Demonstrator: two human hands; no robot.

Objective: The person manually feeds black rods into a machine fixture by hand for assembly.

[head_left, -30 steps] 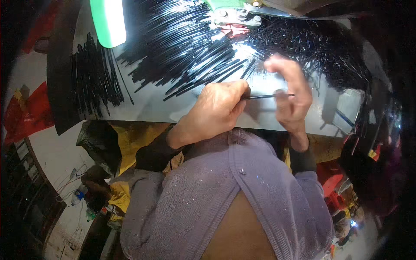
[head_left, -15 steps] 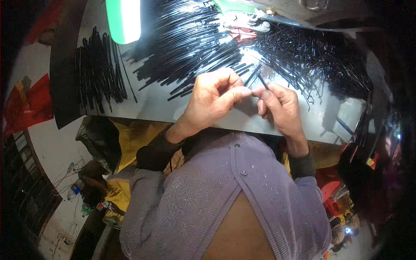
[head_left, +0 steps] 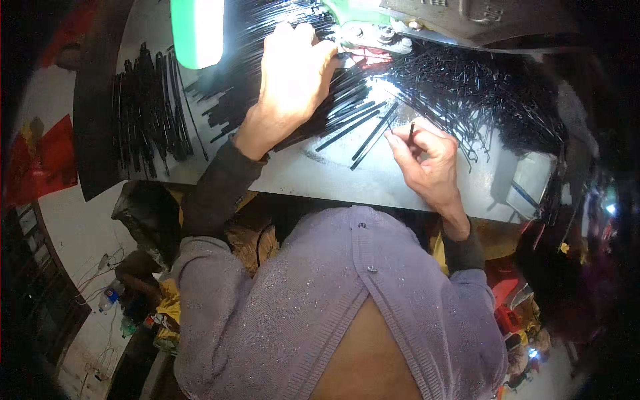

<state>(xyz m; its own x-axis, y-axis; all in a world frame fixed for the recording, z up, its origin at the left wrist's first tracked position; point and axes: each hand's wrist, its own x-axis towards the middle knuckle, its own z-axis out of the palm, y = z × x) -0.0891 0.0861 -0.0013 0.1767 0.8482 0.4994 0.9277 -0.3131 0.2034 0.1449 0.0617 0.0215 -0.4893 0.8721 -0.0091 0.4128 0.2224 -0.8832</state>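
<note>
My left hand [head_left: 290, 77] is stretched over the wide pile of thin black sticks [head_left: 250, 60], thumb apart from the fingers. Its fingertips are bent down and partly hidden in the glare. Close to the tool, my right hand [head_left: 430, 157] is closed, with a short length of black stick [head_left: 412, 131] showing between its thumb and fingers. A few loose black sticks [head_left: 373, 137] lie on the pale tabletop just left of that hand. To its far side spreads a tangled heap of thinner black pieces [head_left: 480, 93], some with hooked ends.
A bright green-edged lamp [head_left: 197, 33] hangs at the upper left. A green tool with a bolted metal head [head_left: 380, 33] stands at the top middle. A separate bunch of black sticks [head_left: 150, 113] lies at left, and a clear flat box [head_left: 533, 183] sits at right on the pale tabletop [head_left: 320, 183].
My left hand has left my right hand and moved up and left onto the stick pile. My right hand has shifted slightly down; more loose sticks show beside it.
</note>
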